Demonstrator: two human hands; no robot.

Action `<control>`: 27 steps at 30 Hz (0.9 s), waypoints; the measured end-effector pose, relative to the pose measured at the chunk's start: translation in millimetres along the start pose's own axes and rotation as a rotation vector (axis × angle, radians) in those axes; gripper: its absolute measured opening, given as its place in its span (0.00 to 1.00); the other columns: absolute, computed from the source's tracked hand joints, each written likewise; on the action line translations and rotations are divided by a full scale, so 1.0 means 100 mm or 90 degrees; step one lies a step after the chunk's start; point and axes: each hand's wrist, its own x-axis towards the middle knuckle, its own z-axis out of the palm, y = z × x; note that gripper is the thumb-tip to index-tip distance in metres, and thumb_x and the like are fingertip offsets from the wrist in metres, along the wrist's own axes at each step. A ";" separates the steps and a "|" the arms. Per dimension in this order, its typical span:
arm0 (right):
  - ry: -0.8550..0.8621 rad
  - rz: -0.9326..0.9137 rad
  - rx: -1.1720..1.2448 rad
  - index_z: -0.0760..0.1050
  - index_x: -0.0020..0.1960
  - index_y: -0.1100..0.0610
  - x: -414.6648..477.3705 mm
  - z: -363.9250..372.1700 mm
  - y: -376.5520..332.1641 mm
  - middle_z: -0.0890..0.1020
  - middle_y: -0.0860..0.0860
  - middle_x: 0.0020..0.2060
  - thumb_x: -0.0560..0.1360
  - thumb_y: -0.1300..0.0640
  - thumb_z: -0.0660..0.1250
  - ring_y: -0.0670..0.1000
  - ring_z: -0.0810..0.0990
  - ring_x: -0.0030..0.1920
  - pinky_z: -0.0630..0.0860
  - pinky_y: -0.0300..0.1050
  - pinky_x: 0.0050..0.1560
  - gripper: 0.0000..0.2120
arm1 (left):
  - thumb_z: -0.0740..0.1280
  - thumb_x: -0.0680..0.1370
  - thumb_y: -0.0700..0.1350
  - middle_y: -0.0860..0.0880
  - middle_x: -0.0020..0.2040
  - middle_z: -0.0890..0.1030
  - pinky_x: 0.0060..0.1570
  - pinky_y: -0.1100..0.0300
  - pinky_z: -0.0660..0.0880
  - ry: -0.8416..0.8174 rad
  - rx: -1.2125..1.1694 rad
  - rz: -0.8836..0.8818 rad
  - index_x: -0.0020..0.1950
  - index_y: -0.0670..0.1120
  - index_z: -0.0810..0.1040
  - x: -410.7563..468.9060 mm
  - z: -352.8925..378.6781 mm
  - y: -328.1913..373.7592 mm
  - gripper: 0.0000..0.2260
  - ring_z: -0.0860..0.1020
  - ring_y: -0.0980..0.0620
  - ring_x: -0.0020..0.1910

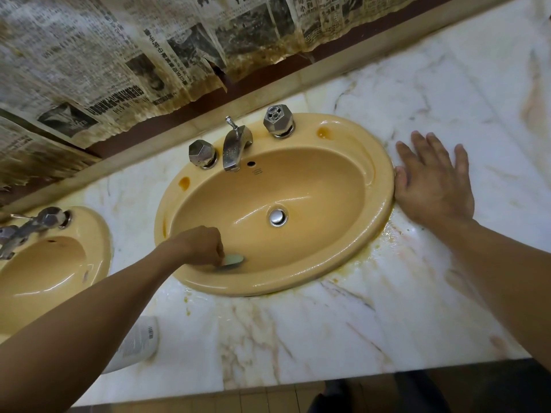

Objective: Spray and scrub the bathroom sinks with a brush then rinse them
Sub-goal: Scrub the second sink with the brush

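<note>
An oval tan sink (375,186) sits in the marble counter, wet and glossy inside, with a chrome drain plug (278,217). My left hand (198,245) grips a pale green brush (233,260) against the near left wall of the bowl. Flat on the counter, my right hand (432,180) rests with spread fingers, its thumb touching the sink's right rim. A second tan sink (98,234) lies at the far left, partly cut off by the frame.
A chrome faucet (235,144) stands between two faceted knobs (202,154) (278,120) at the sink's back. A white spray bottle (140,341) lies on the marble counter (328,338) under my left forearm. Stained newspaper (119,70) covers the wall. Brownish water stains ring the sink's edge.
</note>
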 end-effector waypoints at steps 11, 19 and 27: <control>-0.001 -0.001 0.000 0.62 0.80 0.49 0.01 0.01 0.01 0.59 0.50 0.81 0.82 0.44 0.44 0.51 0.53 0.81 0.46 0.62 0.79 0.29 | 0.67 0.78 0.54 0.54 0.47 0.80 0.40 0.58 0.78 0.078 0.160 -0.060 0.55 0.53 0.83 0.06 -0.04 -0.20 0.10 0.80 0.52 0.46; 0.000 0.001 -0.003 0.62 0.80 0.50 0.00 0.01 0.00 0.60 0.50 0.81 0.82 0.45 0.45 0.51 0.54 0.81 0.46 0.62 0.79 0.28 | 0.63 0.81 0.47 0.53 0.42 0.77 0.37 0.56 0.78 0.180 0.304 -0.144 0.50 0.49 0.79 -0.04 -0.01 -0.35 0.06 0.78 0.52 0.38; -0.005 0.005 -0.002 0.62 0.80 0.49 0.00 -0.02 -0.01 0.60 0.49 0.81 0.82 0.44 0.45 0.51 0.54 0.81 0.47 0.62 0.79 0.29 | 0.67 0.78 0.51 0.55 0.42 0.79 0.37 0.58 0.76 0.119 0.178 -0.147 0.51 0.55 0.83 -0.06 -0.17 -0.54 0.06 0.79 0.54 0.39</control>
